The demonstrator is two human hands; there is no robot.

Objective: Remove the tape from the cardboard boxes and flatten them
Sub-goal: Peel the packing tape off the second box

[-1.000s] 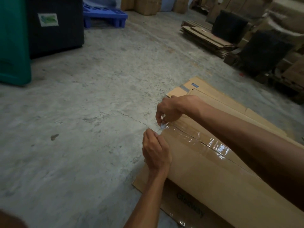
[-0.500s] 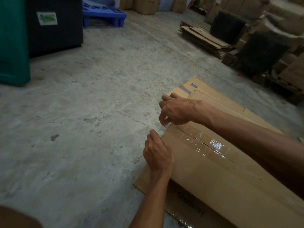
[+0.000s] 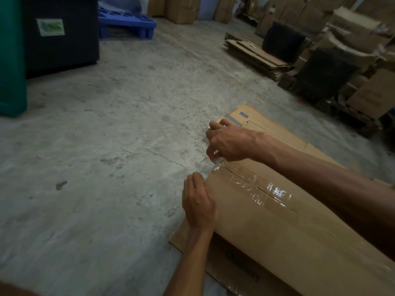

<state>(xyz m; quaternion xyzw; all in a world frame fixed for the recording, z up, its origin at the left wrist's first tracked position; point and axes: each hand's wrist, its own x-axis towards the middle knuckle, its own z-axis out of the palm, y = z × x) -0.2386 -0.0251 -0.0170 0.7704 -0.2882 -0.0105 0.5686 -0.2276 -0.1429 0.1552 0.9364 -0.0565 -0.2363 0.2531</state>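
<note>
The left hand (image 3: 199,201) is lying with its back to the camera, its fingers curling against the near end of the cardboard box (image 3: 277,236). The fingertips are hiding behind the knuckles, so I cannot tell whether it is gripping the edge or only bracing it. Just beyond it, the right hand (image 3: 228,144) is pinching the lifted, crinkled end of the tape (image 3: 267,189) between thumb and fingers. The rest of that clear, glossy strip is clinging along the box's centre seam and catching glints of light.

The box, plain brown and smooth, is lying low on the floor (image 3: 106,167) at lower right, running out of the picture. It is resting on a flat cardboard sheet (image 3: 215,268) whose dark printing is too blurred to read. More flat board (image 3: 269,127) is showing beyond the right wrist.

The floor is rough, mottled grey concrete with a thin crack crossing it. Farther off, a green bin (image 3: 10,60) is being cut off at the left, beside a dark bin (image 3: 64,52) bearing a pale label. A blue plastic pallet (image 3: 126,24) is sitting behind them, and a stack of flattened cardboard (image 3: 256,54) is lying at far right before dim piles of cartons.
</note>
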